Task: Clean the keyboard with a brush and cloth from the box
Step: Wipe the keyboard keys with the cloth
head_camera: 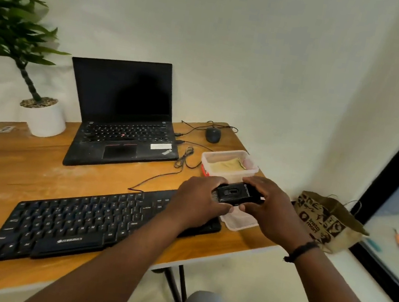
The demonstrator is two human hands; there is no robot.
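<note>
— What have you got in hand at the moment?

— I have both hands on 1 small black brush tool [237,194], held in the air just past the right end of the keyboard [93,222]. My left hand [198,200] closes around its bristled end, fingers curled over the top. My right hand [269,206] pinches the other end between thumb and fingers. Both grips are closed on it.

— And the keyboard itself?

— It lies flat on the wooden table [20,169], slanted, its right end under my left hand and wrist. Its cable [160,176] runs away from the keyboard toward the laptop [122,117], which stands open behind the keyboard with a dark screen.

— Where is the box?

— The clear box [229,164] sits beyond the keyboard's right end, open, with a yellowish cloth [227,165] folded inside. Its lid [239,221] lies on the table touching the keyboard's right end, partly under my hands.

— Anything else nearby?

— A mouse [213,134] farther back than the box, a potted plant [42,115] well behind the keyboard's left end, and a printed paper bag [325,223] off the table, right of the keyboard.
</note>
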